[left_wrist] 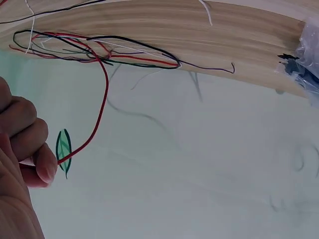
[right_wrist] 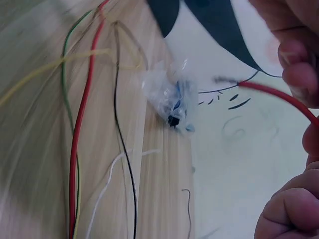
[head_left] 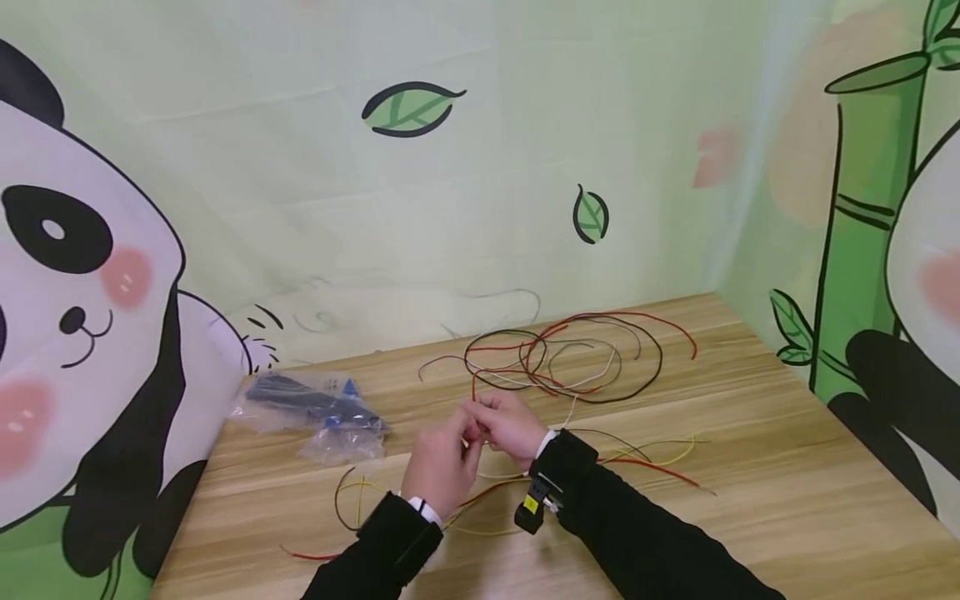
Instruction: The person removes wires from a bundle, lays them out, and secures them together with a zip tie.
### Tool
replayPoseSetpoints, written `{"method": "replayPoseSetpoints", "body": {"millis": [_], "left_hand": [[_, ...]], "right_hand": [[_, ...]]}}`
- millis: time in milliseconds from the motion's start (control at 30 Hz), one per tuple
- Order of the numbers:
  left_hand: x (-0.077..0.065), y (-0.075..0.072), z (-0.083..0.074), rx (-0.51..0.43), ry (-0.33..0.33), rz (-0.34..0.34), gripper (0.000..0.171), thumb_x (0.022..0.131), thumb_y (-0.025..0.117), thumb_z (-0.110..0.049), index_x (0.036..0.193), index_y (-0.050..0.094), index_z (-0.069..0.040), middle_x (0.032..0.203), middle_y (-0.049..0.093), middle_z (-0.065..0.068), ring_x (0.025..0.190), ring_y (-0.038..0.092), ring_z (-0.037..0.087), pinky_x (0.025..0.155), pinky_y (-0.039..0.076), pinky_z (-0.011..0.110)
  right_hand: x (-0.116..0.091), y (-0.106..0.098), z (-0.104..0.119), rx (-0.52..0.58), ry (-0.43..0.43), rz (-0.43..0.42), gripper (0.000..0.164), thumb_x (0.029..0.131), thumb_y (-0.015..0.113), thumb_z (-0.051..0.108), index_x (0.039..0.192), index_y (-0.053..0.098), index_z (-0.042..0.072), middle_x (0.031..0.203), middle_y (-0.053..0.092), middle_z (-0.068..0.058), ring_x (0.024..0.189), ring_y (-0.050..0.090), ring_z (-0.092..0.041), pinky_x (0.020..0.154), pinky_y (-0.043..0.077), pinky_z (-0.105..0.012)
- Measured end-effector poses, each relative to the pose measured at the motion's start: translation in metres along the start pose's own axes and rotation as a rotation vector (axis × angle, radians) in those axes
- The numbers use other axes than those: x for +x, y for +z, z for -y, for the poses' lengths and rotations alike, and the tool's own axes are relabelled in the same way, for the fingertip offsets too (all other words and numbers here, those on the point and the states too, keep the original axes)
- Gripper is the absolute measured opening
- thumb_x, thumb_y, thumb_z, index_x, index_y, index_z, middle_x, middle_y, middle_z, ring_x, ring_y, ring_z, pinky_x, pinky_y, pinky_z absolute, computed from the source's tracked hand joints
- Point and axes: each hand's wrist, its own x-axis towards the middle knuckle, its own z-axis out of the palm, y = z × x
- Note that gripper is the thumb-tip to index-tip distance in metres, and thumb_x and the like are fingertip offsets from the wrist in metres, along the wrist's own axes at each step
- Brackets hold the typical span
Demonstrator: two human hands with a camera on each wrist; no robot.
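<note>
In the head view, my left hand [head_left: 438,467] and right hand [head_left: 512,427] meet fingertip to fingertip over the middle of the table. Between them they pinch a red wire [head_left: 473,385], which rises from the fingers and runs back to the coiled wires. The left wrist view shows this red wire [left_wrist: 103,102] curving from curled fingers to the coil. A bare, stripped end of red wire [right_wrist: 269,89] sticks out beside the fingers in the right wrist view. The exact grip of my left fingertips is partly hidden behind the hand.
Loose coils of black, red and white wire [head_left: 660,354] lie at the back of the wooden table [head_left: 787,467]. More yellow, red and black wires [head_left: 667,472] spread under and beside the wrists. A clear plastic bag [head_left: 341,446] with dark and blue contents lies back left. Printed cloth walls stand behind.
</note>
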Motion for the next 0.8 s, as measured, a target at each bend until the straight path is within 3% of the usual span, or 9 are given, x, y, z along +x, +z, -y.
{"method": "replayPoseSetpoints", "body": {"millis": [267, 567, 800], "left_hand": [[-0.012, 0.002, -0.003, 0.096, 0.147, -0.033, 0.028, 0.075, 0.077, 0.001, 0.073, 0.053, -0.014, 0.063, 0.053, -0.007, 0.053, 0.049, 0.006, 0.048, 0.039, 0.02], [-0.024, -0.002, -0.007, 0.104, 0.166, 0.006, 0.03, 0.075, 0.075, 0.003, 0.074, 0.051, -0.015, 0.06, 0.048, -0.01, 0.05, 0.043, 0.003, 0.046, 0.035, 0.017], [-0.035, -0.002, -0.011, 0.124, 0.157, 0.077, 0.029, 0.075, 0.074, 0.003, 0.071, 0.051, -0.015, 0.06, 0.05, -0.008, 0.051, 0.046, 0.003, 0.046, 0.036, 0.016]], "right_hand": [[0.0, -0.006, -0.002, -0.12, -0.061, -0.084, 0.028, 0.101, 0.047, 0.016, 0.093, 0.063, -0.006, 0.055, 0.033, 0.006, 0.044, 0.028, -0.007, 0.042, 0.024, -0.019], [0.005, -0.016, -0.008, -0.378, -0.115, -0.191, 0.025, 0.099, 0.051, 0.018, 0.093, 0.069, 0.002, 0.072, 0.049, -0.002, 0.073, 0.045, -0.016, 0.07, 0.038, -0.029], [0.017, -0.031, -0.01, -0.653, -0.157, -0.184, 0.024, 0.099, 0.052, 0.018, 0.087, 0.069, 0.006, 0.087, 0.066, -0.003, 0.079, 0.053, -0.015, 0.074, 0.043, -0.029]]}}
